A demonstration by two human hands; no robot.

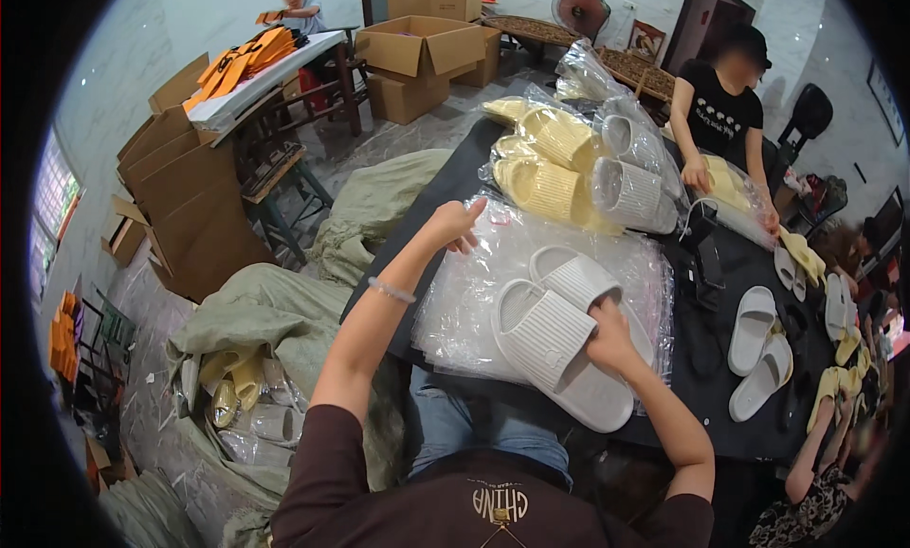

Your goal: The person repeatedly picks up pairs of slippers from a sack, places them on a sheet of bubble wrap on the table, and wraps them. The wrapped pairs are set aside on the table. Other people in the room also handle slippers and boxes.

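My right hand (614,339) grips a pair of pale grey ribbed slide slippers (548,335) by their straps. One slipper overlaps the other above a flat stack of clear plastic bags (455,316) on the black table. At the stack's upper left corner is my left hand (453,228), its fingers partly curled but apart, with nothing visible in them. Beyond the stack lie yellow slippers (545,190) in clear bags, and bagged grey slippers (633,190) beside them.
Across the table a co-worker (725,112) handles bagged yellow slippers (728,186). Loose grey slippers (755,330) lie to the right, near another person's arms (817,448). A large green sack (261,311) with bagged slippers stands at my left. Cardboard boxes (408,74) stand behind.
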